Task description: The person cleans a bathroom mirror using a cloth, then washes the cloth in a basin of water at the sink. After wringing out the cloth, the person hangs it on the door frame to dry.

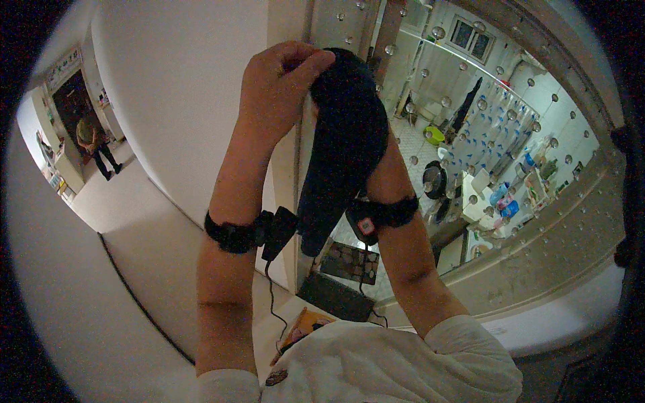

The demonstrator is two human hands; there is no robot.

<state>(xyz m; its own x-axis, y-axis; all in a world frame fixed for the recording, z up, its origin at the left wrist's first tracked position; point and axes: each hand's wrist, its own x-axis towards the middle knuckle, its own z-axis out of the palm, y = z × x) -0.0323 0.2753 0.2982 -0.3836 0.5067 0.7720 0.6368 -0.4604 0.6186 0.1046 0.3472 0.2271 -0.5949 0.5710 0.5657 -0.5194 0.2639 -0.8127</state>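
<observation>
My left hand [282,83] is raised high in front of me. Its thumb and fingers pinch the upper edge of a piece of black cloth [347,126]. The cloth hangs down in a long dark fold, and its exact kind is too dark to tell. My right forearm [403,171] reaches up behind the cloth, which covers nearly all of the right hand. A black strap with a small device [282,234] sits on the left forearm. Another strapped device [364,225], bearing a printed code, is on the right one. Cables trail down from both.
Strands of clear beads [482,104] hang at an opening on the right. Beyond are a patterned shower curtain [496,126], a green basin [433,135] and a cluttered counter [473,201]. A patterned mat [349,262] lies below. A person [93,138] stands far left, past a pale wall [186,101].
</observation>
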